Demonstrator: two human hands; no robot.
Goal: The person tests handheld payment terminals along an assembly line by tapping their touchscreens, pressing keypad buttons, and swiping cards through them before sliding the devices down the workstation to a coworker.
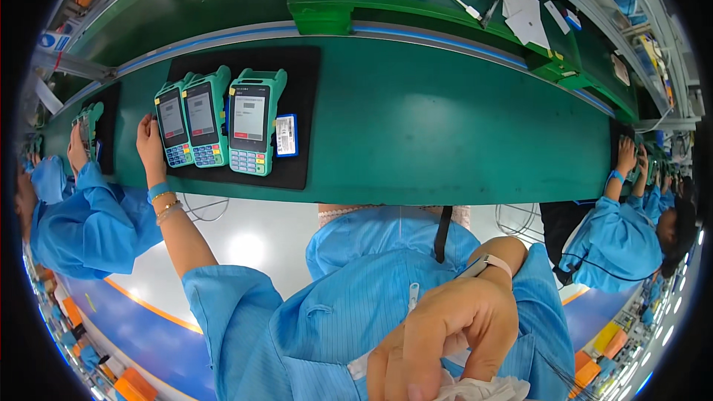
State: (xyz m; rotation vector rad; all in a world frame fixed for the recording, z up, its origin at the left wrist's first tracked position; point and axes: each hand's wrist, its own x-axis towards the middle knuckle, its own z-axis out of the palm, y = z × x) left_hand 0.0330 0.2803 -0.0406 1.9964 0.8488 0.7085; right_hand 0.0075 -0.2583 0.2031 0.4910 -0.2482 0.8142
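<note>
Hands are well apart. The left hand (pixel 151 150) lies just left of three teal plastic handheld terminals (pixel 200 115) with keypads, on a flat black mat (pixel 304 89); contact cannot be told. The right hand (pixel 454 327) is curled by white crumpled material (pixel 486 390); its grip cannot be told. Handle terminals by casing edges; avoid pressing screens or keys.

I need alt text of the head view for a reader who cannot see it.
Three green card machines are on a black mat on a green table, with the person's left hand beside the leftmost one. The right hand is in front of the blue jacket, close to something white and crumpled. Co-workers in blue are on both sides.
</note>
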